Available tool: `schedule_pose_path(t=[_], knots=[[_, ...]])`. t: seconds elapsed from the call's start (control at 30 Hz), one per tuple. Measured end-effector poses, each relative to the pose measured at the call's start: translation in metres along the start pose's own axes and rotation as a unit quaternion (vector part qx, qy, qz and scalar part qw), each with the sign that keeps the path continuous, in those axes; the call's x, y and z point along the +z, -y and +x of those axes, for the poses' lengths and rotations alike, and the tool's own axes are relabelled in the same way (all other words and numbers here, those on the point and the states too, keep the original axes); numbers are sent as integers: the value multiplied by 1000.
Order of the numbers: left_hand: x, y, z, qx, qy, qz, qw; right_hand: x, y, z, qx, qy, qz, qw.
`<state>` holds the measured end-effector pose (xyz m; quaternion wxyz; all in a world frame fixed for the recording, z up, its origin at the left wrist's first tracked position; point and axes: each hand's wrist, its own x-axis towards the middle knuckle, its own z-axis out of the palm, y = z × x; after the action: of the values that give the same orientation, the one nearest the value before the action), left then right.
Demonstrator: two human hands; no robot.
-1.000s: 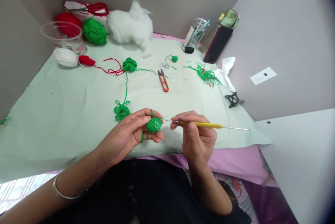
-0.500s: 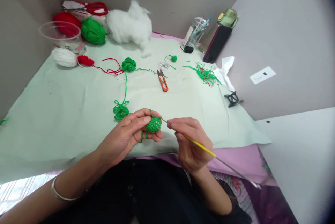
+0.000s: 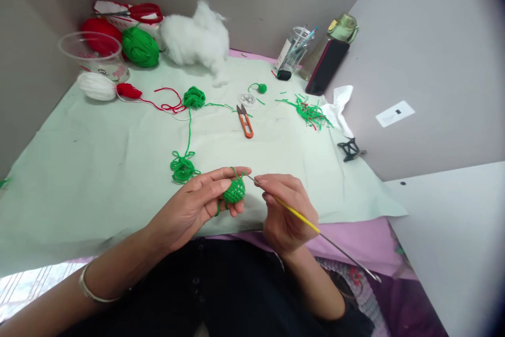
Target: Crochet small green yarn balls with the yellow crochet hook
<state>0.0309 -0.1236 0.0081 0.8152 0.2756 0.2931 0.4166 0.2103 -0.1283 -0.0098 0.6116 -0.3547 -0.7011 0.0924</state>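
Between the thumb and fingers of my left hand point(image 3: 197, 197) is a small round green crochet piece point(image 3: 234, 191), with white showing through its stitches. Green yarn runs over the raised index finger and hangs in a loop below. My right hand point(image 3: 290, 213) grips a crochet hook point(image 3: 296, 214) with a yellow handle like a pen. The hook's metal tip is at the top edge of the piece, with a green loop by it. Beyond my left hand lies a loose tangle of green yarn point(image 3: 183, 167), joined by a strand to a small green yarn ball point(image 3: 194, 98).
Orange thread snips point(image 3: 245, 122) lie mid-table, near a small green ball point(image 3: 262, 88). Yarn scraps point(image 3: 311, 112) and a black claw clip point(image 3: 351, 149) are at right. Behind stand white stuffing point(image 3: 195, 37), a clear tub point(image 3: 92, 55), a phone point(image 3: 328, 66) and a bottle point(image 3: 343, 27).
The crochet piece has shifted slightly right and down, and my left index finger has stretched out further. My right hand has moved a little left, its hook tilting a bit steeper.
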Motion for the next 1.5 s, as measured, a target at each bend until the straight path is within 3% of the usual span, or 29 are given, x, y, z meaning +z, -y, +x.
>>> schedule_pose_path(t=[0.13,0.27,0.5,0.8,0.97,1.1,1.2,1.5], knots=[[-1,1,0,-3,-1,-9,1000,0,0,1,19,-2,-12,1000],[-2,-1,-1,-7,-3,12,1000,-1,-1,7,108,-9,76,991],[-1,-2,-2,7,9,59,998,1,-6,6,250,5,261,932],[-12,-7,2,57,20,138,989,-3,-4,8,215,84,282,931],[-14,-9,2,76,-2,205,976,-6,-1,9,119,117,161,973],[-11,-5,-1,83,-33,223,971,-4,2,6,64,99,94,989],[-10,-4,-3,84,-41,234,968,-2,0,4,94,98,136,981],[-7,-7,-3,74,-26,228,971,2,-9,2,221,90,302,923]])
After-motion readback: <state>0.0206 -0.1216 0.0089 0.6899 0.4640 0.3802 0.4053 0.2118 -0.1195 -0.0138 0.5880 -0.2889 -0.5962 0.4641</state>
